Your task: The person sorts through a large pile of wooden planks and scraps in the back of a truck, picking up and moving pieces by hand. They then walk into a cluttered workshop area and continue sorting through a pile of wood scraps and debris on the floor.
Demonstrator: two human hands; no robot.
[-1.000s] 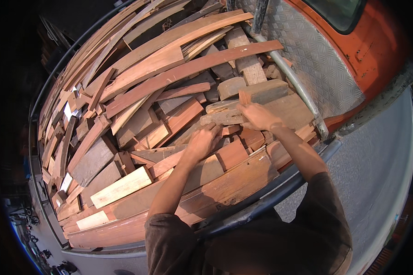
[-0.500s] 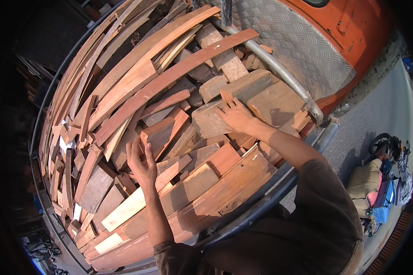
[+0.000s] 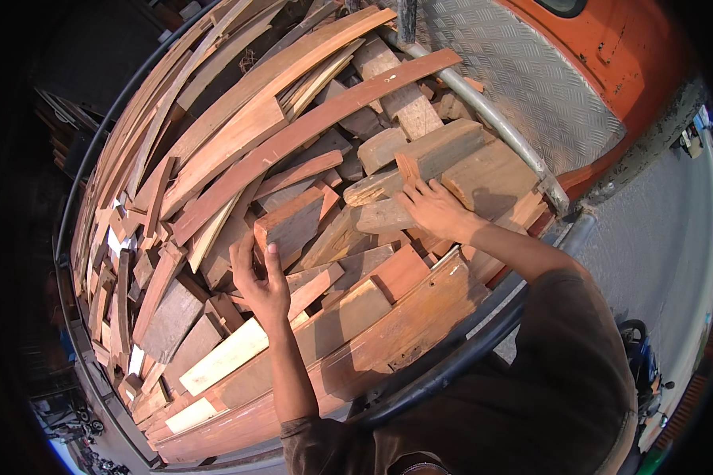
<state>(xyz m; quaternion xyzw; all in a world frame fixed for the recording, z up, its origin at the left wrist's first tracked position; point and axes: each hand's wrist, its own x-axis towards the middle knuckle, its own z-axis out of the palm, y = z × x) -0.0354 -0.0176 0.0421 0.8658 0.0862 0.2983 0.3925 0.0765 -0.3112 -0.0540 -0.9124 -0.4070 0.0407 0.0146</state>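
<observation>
I lean over a truck bed piled with wood. My left hand (image 3: 261, 281) is in the middle of the pile. Its fingers and thumb close round the near end of a short reddish wood block (image 3: 297, 222) that lies tilted among other offcuts. My right hand (image 3: 437, 207) is further right, lying flat with spread fingers on a weathered grey-brown block (image 3: 376, 215). Next to it are a thick pale beam (image 3: 451, 146) and a broad brown slab (image 3: 491, 178). Neither block is lifted clear of the pile.
Long curved reddish planks (image 3: 309, 131) span the pile from upper right to lower left. A metal rail (image 3: 503, 131) and a ribbed metal panel (image 3: 523, 71) with an orange body behind it border the right. The dark bed rim (image 3: 444, 364) runs by my body, with grey pavement (image 3: 665, 237) to the right.
My left hand has left the weathered block beside my right hand and moved down and left to the reddish block, closing on it. My right hand has stayed on the weathered block.
</observation>
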